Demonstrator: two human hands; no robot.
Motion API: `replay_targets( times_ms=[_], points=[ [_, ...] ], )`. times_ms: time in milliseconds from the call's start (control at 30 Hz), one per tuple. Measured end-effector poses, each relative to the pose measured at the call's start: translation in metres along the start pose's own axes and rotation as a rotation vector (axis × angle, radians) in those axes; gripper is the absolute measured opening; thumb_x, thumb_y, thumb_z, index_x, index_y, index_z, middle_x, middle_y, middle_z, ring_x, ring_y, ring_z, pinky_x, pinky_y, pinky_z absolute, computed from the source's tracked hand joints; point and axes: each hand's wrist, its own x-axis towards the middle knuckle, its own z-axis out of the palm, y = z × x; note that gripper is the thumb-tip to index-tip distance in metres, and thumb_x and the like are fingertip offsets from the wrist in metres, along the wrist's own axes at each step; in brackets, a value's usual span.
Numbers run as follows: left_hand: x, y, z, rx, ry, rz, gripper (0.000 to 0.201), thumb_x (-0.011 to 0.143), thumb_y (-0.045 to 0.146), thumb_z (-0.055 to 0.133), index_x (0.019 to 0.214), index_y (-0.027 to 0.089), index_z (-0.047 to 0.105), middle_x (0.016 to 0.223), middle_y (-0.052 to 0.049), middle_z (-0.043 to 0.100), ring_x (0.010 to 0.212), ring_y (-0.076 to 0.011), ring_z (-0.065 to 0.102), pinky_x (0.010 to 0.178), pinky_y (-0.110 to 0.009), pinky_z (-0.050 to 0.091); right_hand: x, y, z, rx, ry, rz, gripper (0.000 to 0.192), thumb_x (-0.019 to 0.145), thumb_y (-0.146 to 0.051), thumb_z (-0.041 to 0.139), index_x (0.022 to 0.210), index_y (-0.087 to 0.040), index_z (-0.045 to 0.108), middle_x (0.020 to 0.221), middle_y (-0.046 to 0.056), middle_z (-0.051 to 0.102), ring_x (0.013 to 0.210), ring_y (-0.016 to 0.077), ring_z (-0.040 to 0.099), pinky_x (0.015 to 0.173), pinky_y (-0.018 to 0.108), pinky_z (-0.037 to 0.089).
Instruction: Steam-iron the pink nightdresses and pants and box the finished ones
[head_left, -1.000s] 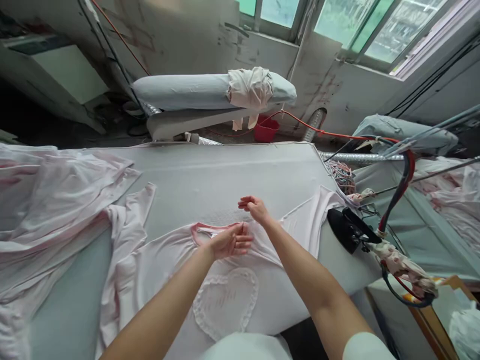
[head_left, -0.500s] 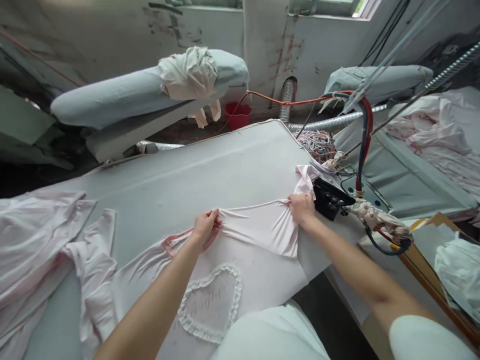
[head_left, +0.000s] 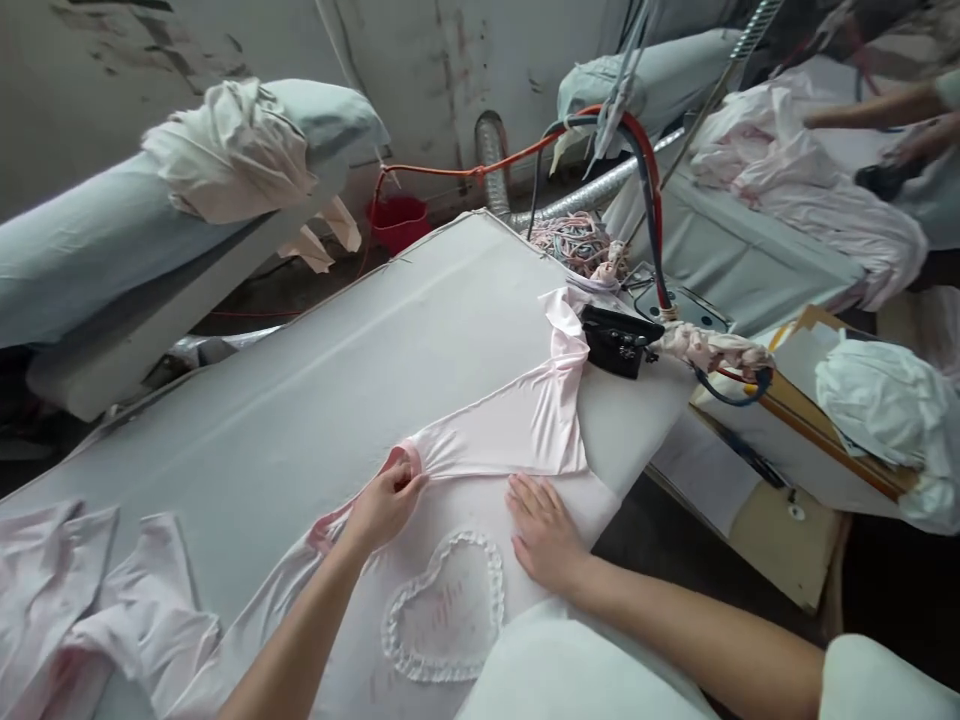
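A pale pink garment (head_left: 495, 430) lies spread over the padded table, with a ruffled heart (head_left: 444, 605) on its front. My left hand (head_left: 390, 500) is closed on the garment's pink neckline edge. Palm down, my right hand (head_left: 544, 530) rests with its fingers stretched flat on the cloth, just below a fold and right of the heart. Beyond it the garment's sleeve lies bunched against a black steam iron (head_left: 621, 340), whose wrapped hose runs off to the right.
More pink garments (head_left: 112, 610) lie at the left. A padded sleeve arm (head_left: 180, 190) stands behind the table (head_left: 360, 340). A red bucket (head_left: 399, 224) is on the floor. On the right are a box (head_left: 810, 420) with white cloth and another person's hands (head_left: 900, 120) over pink cloth.
My right hand has let go of the garment's upper edge near the iron and come down flat beside the heart. My left hand still grips the neckline. The view has swung right.
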Motion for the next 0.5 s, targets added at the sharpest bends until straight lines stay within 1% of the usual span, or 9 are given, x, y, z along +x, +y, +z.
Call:
replay_targets(
  times_ms=[67, 100, 167, 233, 300, 367, 433, 467, 500],
  points=[
    [0.004, -0.007, -0.007, -0.081, -0.090, 0.056, 0.054, 0.081, 0.070, 0.054, 0.062, 0.021, 0.043, 0.058, 0.003, 0.043, 0.058, -0.0144, 0.043, 0.058, -0.027, 0.031, 0.025, -0.035, -0.011, 0.135, -0.039, 0.137, 0.037, 0.096, -0.038, 0.056, 0.127, -0.022, 0.068, 0.136, 0.011, 0.067, 0.126, 0.0260, 0.060, 0.109, 0.041, 0.045],
    [0.007, -0.010, -0.009, -0.115, -0.126, 0.073, 0.056, 0.079, 0.072, 0.056, 0.061, 0.021, 0.041, 0.057, 0.004, 0.041, 0.056, -0.0133, 0.040, 0.056, -0.026, 0.030, 0.042, -0.056, -0.013, 0.210, -0.077, 0.214, 0.035, 0.095, -0.044, 0.057, 0.120, -0.023, 0.071, 0.122, 0.009, 0.074, 0.114, 0.0252, 0.067, 0.100, 0.039, 0.050],
    [0.013, -0.013, -0.012, -0.173, -0.174, 0.085, 0.060, 0.073, 0.075, 0.061, 0.057, 0.020, 0.041, 0.054, 0.004, 0.039, 0.053, -0.0118, 0.037, 0.053, -0.026, 0.028, 0.081, -0.091, -0.012, 0.327, -0.166, 0.370, 0.042, 0.089, -0.056, 0.060, 0.113, -0.023, 0.073, 0.105, 0.008, 0.078, 0.098, 0.0269, 0.072, 0.087, 0.039, 0.055],
    [0.017, -0.015, -0.012, -0.209, -0.211, 0.107, 0.061, 0.069, 0.077, 0.064, 0.056, 0.020, 0.046, 0.054, 0.003, 0.043, 0.052, -0.0116, 0.040, 0.051, -0.025, 0.030, 0.114, -0.113, -0.005, 0.400, -0.225, 0.525, 0.042, 0.086, -0.056, 0.062, 0.107, -0.021, 0.074, 0.103, 0.011, 0.078, 0.098, 0.0306, 0.073, 0.082, 0.039, 0.055],
    [0.018, -0.018, -0.012, -0.220, -0.234, 0.172, 0.059, 0.073, 0.076, 0.061, 0.060, 0.019, 0.057, 0.058, 0.000, 0.054, 0.056, -0.0141, 0.050, 0.054, -0.025, 0.038, 0.133, -0.119, 0.005, 0.460, -0.218, 0.628, 0.033, 0.088, -0.047, 0.060, 0.100, -0.021, 0.075, 0.104, 0.012, 0.078, 0.100, 0.0304, 0.073, 0.079, 0.037, 0.054],
    [0.016, -0.028, -0.013, -0.206, -0.167, 0.305, 0.054, 0.082, 0.070, 0.057, 0.070, 0.019, 0.068, 0.072, -0.004, 0.067, 0.071, -0.0189, 0.063, 0.064, -0.028, 0.049, 0.136, -0.117, 0.013, 0.537, -0.154, 0.698, 0.024, 0.088, -0.040, 0.059, 0.094, -0.022, 0.074, 0.094, 0.009, 0.079, 0.093, 0.0261, 0.075, 0.075, 0.032, 0.053],
    [0.014, -0.041, -0.017, -0.142, -0.049, 0.517, 0.044, 0.091, 0.058, 0.053, 0.083, 0.020, 0.074, 0.090, -0.007, 0.074, 0.086, -0.0218, 0.069, 0.077, -0.030, 0.054, 0.130, -0.116, 0.016, 0.641, -0.086, 0.741, 0.017, 0.088, -0.036, 0.059, 0.089, -0.023, 0.071, 0.077, 0.003, 0.076, 0.078, 0.0200, 0.074, 0.068, 0.027, 0.050],
    [0.015, -0.048, -0.019, -0.083, -0.009, 0.654, 0.037, 0.094, 0.050, 0.053, 0.089, 0.021, 0.075, 0.098, -0.007, 0.076, 0.091, -0.0219, 0.070, 0.081, -0.031, 0.055, 0.126, -0.117, 0.015, 0.702, -0.059, 0.753, 0.014, 0.088, -0.033, 0.058, 0.088, -0.023, 0.069, 0.069, -0.001, 0.072, 0.070, 0.0170, 0.072, 0.064, 0.024, 0.048],
    [0.016, -0.055, -0.021, -0.005, 0.000, 0.803, 0.031, 0.096, 0.043, 0.052, 0.095, 0.022, 0.075, 0.104, -0.008, 0.076, 0.095, -0.0220, 0.071, 0.084, -0.031, 0.056, 0.123, -0.118, 0.012, 0.748, -0.032, 0.755, 0.012, 0.088, -0.030, 0.057, 0.086, -0.023, 0.067, 0.062, -0.003, 0.067, 0.064, 0.0145, 0.070, 0.062, 0.022, 0.046]
  ],
)
